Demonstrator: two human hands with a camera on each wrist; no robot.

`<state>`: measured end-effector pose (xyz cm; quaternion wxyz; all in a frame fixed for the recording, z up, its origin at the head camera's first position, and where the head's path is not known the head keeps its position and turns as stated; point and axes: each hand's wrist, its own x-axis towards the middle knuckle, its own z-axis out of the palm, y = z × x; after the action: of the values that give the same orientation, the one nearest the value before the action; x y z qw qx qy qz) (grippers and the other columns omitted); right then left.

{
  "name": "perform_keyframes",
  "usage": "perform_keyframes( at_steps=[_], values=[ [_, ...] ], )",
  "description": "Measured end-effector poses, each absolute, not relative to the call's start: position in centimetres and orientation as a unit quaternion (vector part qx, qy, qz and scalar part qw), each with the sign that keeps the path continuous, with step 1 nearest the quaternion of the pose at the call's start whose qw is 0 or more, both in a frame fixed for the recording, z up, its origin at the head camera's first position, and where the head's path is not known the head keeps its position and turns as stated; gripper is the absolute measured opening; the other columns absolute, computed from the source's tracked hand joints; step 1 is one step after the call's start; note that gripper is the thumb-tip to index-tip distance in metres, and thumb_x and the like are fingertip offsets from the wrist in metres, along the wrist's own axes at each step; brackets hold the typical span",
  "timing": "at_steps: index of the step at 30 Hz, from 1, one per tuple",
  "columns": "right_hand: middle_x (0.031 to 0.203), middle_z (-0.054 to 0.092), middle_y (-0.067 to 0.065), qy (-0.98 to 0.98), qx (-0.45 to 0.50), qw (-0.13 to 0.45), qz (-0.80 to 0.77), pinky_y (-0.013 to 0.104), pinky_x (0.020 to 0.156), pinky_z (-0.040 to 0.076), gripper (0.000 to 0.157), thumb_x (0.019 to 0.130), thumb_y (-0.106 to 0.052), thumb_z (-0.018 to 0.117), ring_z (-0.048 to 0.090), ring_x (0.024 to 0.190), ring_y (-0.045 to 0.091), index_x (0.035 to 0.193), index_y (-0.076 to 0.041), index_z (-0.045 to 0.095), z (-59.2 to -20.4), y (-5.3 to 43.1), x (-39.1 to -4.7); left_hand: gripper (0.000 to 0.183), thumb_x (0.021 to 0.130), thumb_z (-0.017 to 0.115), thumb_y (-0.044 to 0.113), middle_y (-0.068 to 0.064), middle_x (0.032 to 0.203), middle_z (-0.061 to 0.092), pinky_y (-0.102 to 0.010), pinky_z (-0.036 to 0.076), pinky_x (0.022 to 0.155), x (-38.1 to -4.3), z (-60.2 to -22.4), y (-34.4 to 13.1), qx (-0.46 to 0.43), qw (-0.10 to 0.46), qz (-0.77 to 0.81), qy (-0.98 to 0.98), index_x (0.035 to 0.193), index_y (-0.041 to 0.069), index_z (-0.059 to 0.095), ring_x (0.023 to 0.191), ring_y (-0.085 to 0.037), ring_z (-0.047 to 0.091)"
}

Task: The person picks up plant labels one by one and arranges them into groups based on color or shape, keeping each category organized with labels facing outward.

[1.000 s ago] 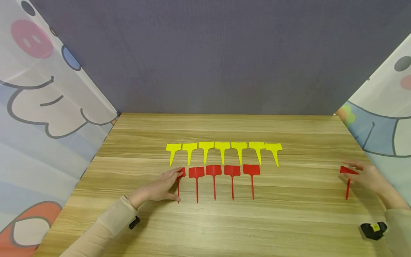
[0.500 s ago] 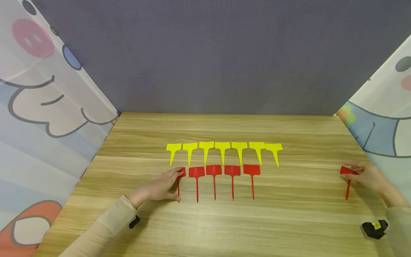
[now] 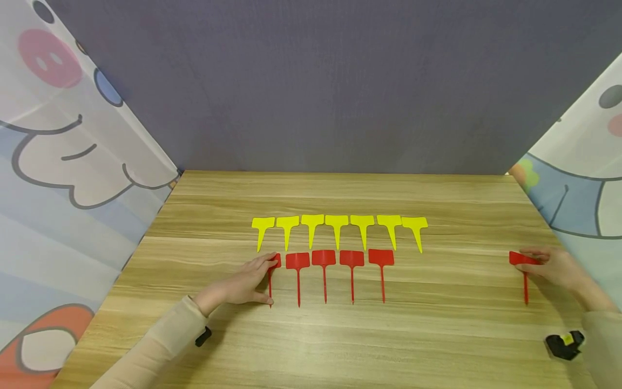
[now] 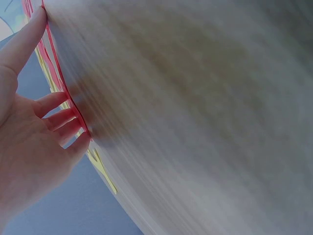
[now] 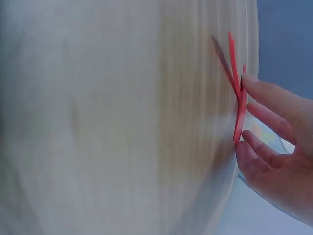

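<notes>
In the head view, my left hand (image 3: 243, 282) lies at the left end of a row of red T-shaped plant labels (image 3: 323, 257). Its fingertips touch the head of the leftmost red plant label (image 3: 270, 286), and the thumb rests at the lower tip of its stem. The left wrist view shows those fingers stretched out along the red edge. Far to the right, my right hand (image 3: 554, 266) pinches another red plant label (image 3: 518, 259) by its head, stem pointing toward me. The right wrist view has thumb and fingertips around that label (image 5: 240, 115), close over the table.
Behind the red row lies a row of several yellow T-shaped plant labels (image 3: 337, 220) on the wooden table (image 3: 311, 346). A grey wall (image 3: 340, 108) stands along the back edge, with cartoon-print curtains (image 3: 53, 162) at both sides. Black wrist devices (image 3: 563, 346) sit near both sleeves.
The red plant label in my right hand has shifted slightly left, its stem now nearly straight toward me. My left hand and the two rows stay as they were.
</notes>
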<state>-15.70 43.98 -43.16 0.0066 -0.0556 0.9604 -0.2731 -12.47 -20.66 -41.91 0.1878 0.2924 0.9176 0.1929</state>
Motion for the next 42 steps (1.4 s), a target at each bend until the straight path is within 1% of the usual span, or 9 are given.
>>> perform_keyframes(
  at_steps=[3,9,15,19,25,29,33,38,42],
  values=[
    [0.079,0.052,-0.026,0.958,-0.06,0.004,-0.28,0.005,0.054,0.035,0.035,0.069,-0.016,0.076,0.038,0.069,-0.021,0.091,0.006,0.062,-43.2,44.1,-15.6,0.083,0.075,0.068,0.037,-0.02,0.143,0.015,-0.053,0.018,0.102,-12.4,-41.9,-20.7,0.294,0.185,0.195,0.917,0.134,-0.006,0.027,0.131,-0.037,0.012],
    [0.08,0.047,-0.033,0.953,-0.067,0.004,-0.296,0.006,0.054,0.037,0.027,0.069,-0.014,0.075,0.04,0.069,-0.019,0.089,0.002,0.065,-43.1,44.0,-15.7,0.084,0.075,0.068,0.037,-0.019,0.144,0.014,-0.053,0.017,0.103,-12.5,-42.1,-20.8,0.293,0.186,0.194,0.918,0.134,-0.006,0.026,0.131,-0.036,0.011],
    [0.076,0.054,-0.022,0.953,-0.056,0.032,-0.296,0.013,0.052,0.04,0.029,0.071,-0.013,0.073,0.042,0.065,-0.014,0.09,0.006,0.061,-43.2,44.3,-15.9,0.084,0.075,0.068,0.037,-0.019,0.144,0.014,-0.053,0.017,0.103,-12.5,-42.2,-20.9,0.295,0.182,0.196,0.917,0.134,-0.006,0.026,0.131,-0.036,0.012],
    [0.074,0.06,-0.002,0.958,-0.063,0.06,-0.272,0.018,0.051,0.039,0.037,0.072,-0.013,0.072,0.042,0.061,-0.01,0.091,0.013,0.055,-43.1,44.5,-16.5,0.084,0.075,0.068,0.037,-0.02,0.143,0.015,-0.053,0.018,0.103,-12.5,-42.2,-20.9,0.296,0.18,0.196,0.917,0.134,-0.006,0.027,0.131,-0.036,0.012],
    [0.071,0.054,-0.009,0.959,-0.065,0.079,-0.264,0.018,0.051,0.038,0.038,0.071,-0.011,0.071,0.04,0.061,-0.009,0.089,0.016,0.051,-42.9,44.7,-17.1,0.084,0.075,0.068,0.037,-0.019,0.143,0.015,-0.053,0.018,0.103,-12.5,-42.2,-20.9,0.294,0.18,0.194,0.918,0.134,-0.006,0.027,0.131,-0.036,0.012],
    [0.071,0.05,-0.012,0.958,-0.067,0.061,-0.271,0.018,0.051,0.036,0.035,0.07,-0.009,0.072,0.039,0.061,-0.009,0.087,0.014,0.051,-43.0,44.5,-16.9,0.084,0.075,0.068,0.038,-0.019,0.144,0.015,-0.052,0.018,0.103,-12.5,-42.3,-20.9,0.292,0.18,0.191,0.92,0.134,-0.005,0.027,0.131,-0.035,0.013],
    [0.07,0.053,-0.008,0.96,-0.064,0.043,-0.27,0.017,0.05,0.036,0.035,0.069,-0.008,0.073,0.038,0.06,-0.01,0.086,0.014,0.051,-43.0,44.2,-16.6,0.084,0.075,0.068,0.038,-0.019,0.144,0.015,-0.052,0.018,0.103,-12.5,-42.4,-20.9,0.293,0.179,0.191,0.92,0.134,-0.005,0.027,0.131,-0.035,0.013],
    [0.073,0.061,0.007,0.958,-0.058,0.05,-0.277,0.015,0.05,0.038,0.037,0.069,-0.007,0.072,0.042,0.06,-0.012,0.089,0.016,0.05,-43.0,44.0,-16.5,0.084,0.075,0.068,0.037,-0.019,0.144,0.014,-0.052,0.018,0.103,-12.5,-42.4,-20.9,0.295,0.18,0.192,0.919,0.134,-0.005,0.026,0.131,-0.035,0.012],
    [0.071,0.062,0.0,0.954,-0.055,0.052,-0.29,0.014,0.051,0.039,0.039,0.07,-0.007,0.072,0.044,0.061,-0.012,0.092,0.018,0.051,-43.0,43.9,-16.4,0.085,0.075,0.068,0.038,-0.019,0.144,0.015,-0.052,0.018,0.103,-12.5,-42.4,-20.9,0.296,0.179,0.192,0.919,0.134,-0.005,0.026,0.131,-0.035,0.012]
  ],
)
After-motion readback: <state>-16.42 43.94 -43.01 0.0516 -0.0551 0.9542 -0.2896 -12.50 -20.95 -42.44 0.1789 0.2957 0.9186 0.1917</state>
